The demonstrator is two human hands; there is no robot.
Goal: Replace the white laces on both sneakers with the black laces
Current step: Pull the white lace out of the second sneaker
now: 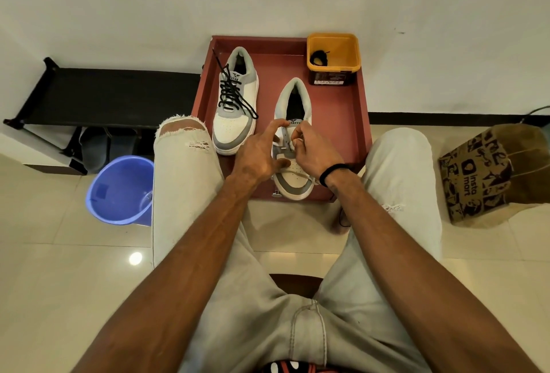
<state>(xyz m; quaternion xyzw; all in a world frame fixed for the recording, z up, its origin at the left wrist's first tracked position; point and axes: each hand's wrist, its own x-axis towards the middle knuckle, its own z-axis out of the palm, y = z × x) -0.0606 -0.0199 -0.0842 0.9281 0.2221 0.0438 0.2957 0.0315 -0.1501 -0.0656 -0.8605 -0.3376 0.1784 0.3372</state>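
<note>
Two white and grey sneakers stand on a low reddish table [345, 116]. The left sneaker [235, 104] carries black laces, loosely threaded with loose ends. The right sneaker [293, 140] holds a white lace [300, 176] that trails across its toe. My right hand [312, 152] pinches that white lace at the eyelets. My left hand [262, 152] rests on the right sneaker's left side, its fingers reaching to the tongue. A coiled black lace [319, 58] lies inside a yellow tub [333, 57] at the table's far right corner.
A blue bucket [120, 191] stands on the floor at the left, beside my left knee. A black shoe rack [104, 95] lines the wall on the left. A brown paper bag [488, 173] sits at the right. My knees flank the table.
</note>
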